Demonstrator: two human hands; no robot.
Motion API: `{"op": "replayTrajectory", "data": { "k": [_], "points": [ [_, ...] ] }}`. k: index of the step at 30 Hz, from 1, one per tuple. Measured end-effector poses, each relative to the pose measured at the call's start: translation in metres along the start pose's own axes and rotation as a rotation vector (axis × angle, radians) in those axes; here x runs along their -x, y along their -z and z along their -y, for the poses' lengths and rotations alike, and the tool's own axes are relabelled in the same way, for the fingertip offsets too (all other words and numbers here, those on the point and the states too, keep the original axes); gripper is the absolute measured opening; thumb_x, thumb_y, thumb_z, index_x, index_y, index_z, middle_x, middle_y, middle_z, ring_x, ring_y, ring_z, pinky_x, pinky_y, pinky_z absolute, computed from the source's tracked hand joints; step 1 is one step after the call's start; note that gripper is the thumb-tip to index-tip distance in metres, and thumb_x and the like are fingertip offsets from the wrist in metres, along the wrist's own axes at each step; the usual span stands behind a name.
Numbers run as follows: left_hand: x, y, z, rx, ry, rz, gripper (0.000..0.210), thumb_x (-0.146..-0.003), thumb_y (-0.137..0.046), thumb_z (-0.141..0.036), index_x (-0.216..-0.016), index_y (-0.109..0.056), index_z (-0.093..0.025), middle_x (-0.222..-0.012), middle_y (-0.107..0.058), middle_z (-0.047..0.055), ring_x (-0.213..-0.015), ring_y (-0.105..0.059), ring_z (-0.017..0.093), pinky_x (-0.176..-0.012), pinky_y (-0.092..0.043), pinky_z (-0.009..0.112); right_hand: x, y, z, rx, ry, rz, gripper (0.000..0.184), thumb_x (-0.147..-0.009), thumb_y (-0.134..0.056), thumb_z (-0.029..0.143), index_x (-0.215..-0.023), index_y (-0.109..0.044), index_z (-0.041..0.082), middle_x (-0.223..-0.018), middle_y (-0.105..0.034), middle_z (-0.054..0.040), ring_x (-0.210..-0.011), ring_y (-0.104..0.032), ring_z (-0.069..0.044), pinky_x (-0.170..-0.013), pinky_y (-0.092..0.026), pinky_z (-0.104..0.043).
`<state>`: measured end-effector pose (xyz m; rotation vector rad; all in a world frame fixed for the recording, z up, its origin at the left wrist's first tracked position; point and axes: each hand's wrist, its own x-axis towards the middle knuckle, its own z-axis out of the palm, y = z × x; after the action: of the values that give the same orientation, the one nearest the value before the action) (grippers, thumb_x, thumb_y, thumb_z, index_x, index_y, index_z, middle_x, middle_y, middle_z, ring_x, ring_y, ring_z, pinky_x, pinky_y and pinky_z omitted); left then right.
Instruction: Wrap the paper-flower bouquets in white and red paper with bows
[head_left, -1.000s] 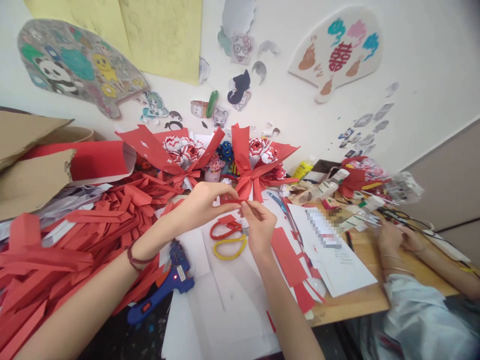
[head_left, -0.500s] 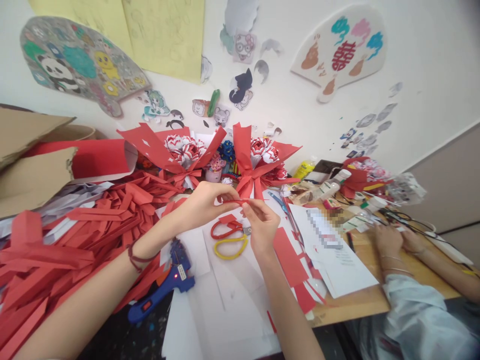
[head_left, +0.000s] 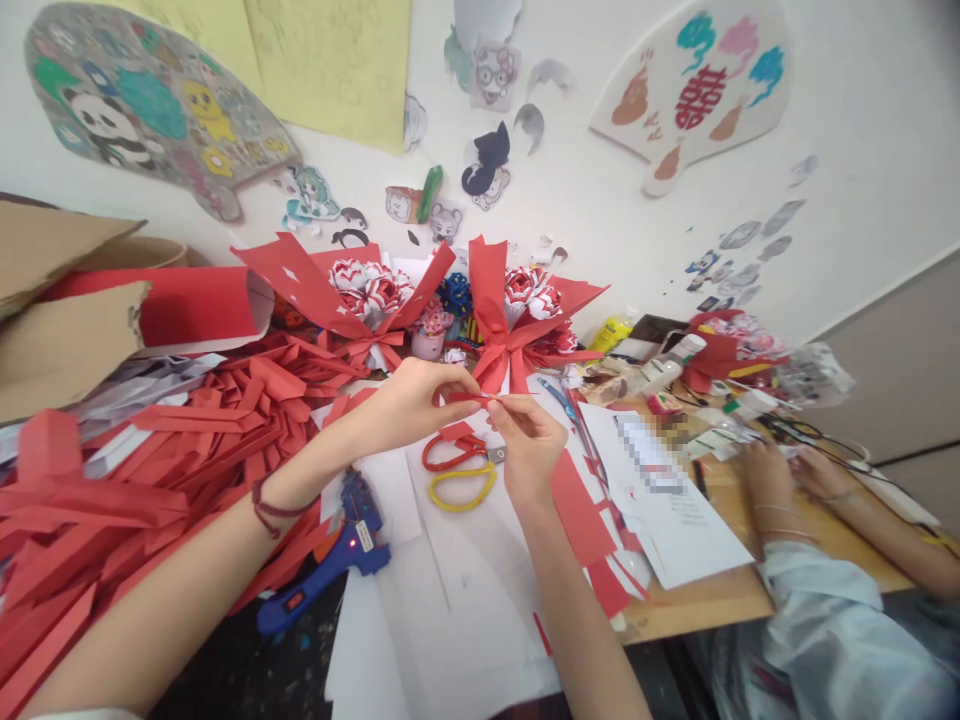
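Between my fingertips runs a thin red paper strip [head_left: 486, 400], partly hidden by the fingers. My left hand [head_left: 420, 400] is closed in a pinch on its left part. Close beside it, my right hand [head_left: 529, 445] pinches the same strip, and a short end sticks out to the right. Below the hands lie scissors [head_left: 461, 488] with one red and one yellow handle, on white paper [head_left: 457, 600]. A blue glue gun [head_left: 330, 575] with a lit red light rests left of that paper.
Folded red paper pieces [head_left: 172, 460] are heaped at left beside torn cardboard [head_left: 67, 330]. Two red paper bouquets [head_left: 375, 290] stand against the wall. Red sheets [head_left: 581, 510] and a printed page [head_left: 675, 530] lie at right. Another person's hands [head_left: 772, 480] work at far right.
My hands stay pinched on the strip and have shifted only slightly, the right one a little to the right. The view has moved a bit. The other person's hands have moved slightly.
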<state>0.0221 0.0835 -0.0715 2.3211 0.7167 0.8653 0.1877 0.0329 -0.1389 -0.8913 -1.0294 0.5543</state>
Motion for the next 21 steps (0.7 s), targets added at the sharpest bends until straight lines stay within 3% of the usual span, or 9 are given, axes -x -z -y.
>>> {"op": "replayTrajectory", "data": {
  "k": [21],
  "points": [
    [-0.0011, -0.0040, -0.0013, 0.017, -0.038, -0.068, 0.010, -0.085, -0.065, -0.023, -0.090, -0.070, -0.016, -0.080, -0.070, -0.001, -0.068, -0.058, 0.009, -0.063, -0.042, 0.020, -0.0021, -0.0002, -0.0021, -0.184, -0.198, -0.008, 0.013, -0.069, -0.083, 0.024, -0.073, -0.073, 0.018, -0.070, -0.066, 0.0001, -0.058, -0.058, -0.010, -0.057, -0.050, -0.023]
  ]
}}
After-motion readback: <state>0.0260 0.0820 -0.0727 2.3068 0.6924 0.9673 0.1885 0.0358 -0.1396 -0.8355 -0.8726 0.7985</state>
